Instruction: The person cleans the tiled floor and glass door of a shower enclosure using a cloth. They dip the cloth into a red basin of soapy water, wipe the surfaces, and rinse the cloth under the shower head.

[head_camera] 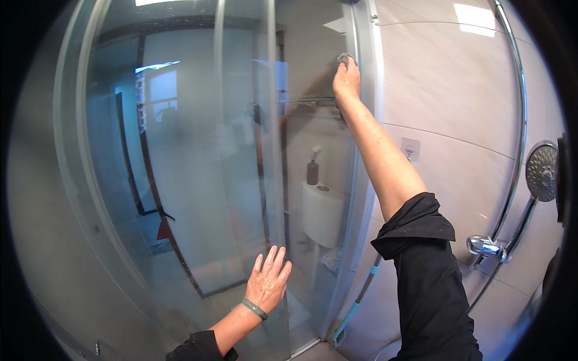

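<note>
My right hand (347, 81) is raised high against the glass near its right edge, gripping a grey metal scouring pad (345, 59). A metal frame post (377, 81) stands just right of that hand. Lower down, my left hand (267, 282) has its fingers spread in front of the glass shower door (198, 180); it looks wet and holds nothing. Whether its palm touches the glass cannot be told. A green bangle (255, 309) circles the left wrist. Both arms wear black sleeves pushed up.
On the right tiled wall are a chrome rail (519, 90), a shower head (541, 171) with its holder (485, 246), and an adhesive hook (410, 149). A turquoise-and-grey pole (356, 302) leans in the corner. Behind the glass appear a white cistern (321, 212) and a dark bottle (312, 172).
</note>
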{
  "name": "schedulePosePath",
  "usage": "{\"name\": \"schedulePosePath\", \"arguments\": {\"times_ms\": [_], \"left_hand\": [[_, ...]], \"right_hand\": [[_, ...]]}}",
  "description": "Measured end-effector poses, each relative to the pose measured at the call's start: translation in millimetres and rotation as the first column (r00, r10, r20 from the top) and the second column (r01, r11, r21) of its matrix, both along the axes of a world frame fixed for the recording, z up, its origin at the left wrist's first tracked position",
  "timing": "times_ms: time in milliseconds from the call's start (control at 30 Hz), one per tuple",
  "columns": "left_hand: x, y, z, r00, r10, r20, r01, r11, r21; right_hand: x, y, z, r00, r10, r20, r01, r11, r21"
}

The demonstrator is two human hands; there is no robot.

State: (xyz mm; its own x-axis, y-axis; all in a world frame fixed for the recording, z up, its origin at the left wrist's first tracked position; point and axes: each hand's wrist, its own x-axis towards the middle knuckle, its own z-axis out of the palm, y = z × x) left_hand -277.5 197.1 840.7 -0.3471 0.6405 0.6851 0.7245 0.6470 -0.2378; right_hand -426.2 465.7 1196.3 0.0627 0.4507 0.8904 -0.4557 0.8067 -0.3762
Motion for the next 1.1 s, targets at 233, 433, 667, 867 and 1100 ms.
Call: {"name": "schedulePosePath", "arguments": {"times_ms": [233, 433, 667, 867, 1100], "left_hand": [[27.3, -54.0, -18.9, 0.966, 0.260, 0.002, -0.258, 0.958, 0.125], [47.1, -104.2, -27.0, 0.920, 0.391, -0.005, -0.386, 0.909, 0.157], [51.4, -146.9, -49.5, 0.904, 0.421, -0.071, -0.418, 0.907, 0.060], [63.1, -168.0, -62.2, 0.917, 0.396, -0.037, -0.397, 0.918, 0.001], [81.3, -211.0, -59.5, 0.879, 0.472, -0.072, -0.473, 0.881, -0.006]], "right_hand": [[29.4, -114.6, -1.8, 0.958, 0.179, -0.225, -0.043, 0.863, 0.503], [53.1, -122.7, -57.3, 0.846, 0.530, -0.062, -0.470, 0.795, 0.384], [79.6, -188.0, 56.0, 0.852, 0.409, -0.327, -0.227, 0.851, 0.473], [95.3, -302.3, 37.9, 0.844, 0.220, -0.489, 0.202, 0.714, 0.670], [115.5, -350.2, -60.0, 0.869, 0.318, -0.379, 0.240, 0.399, 0.885]]}}
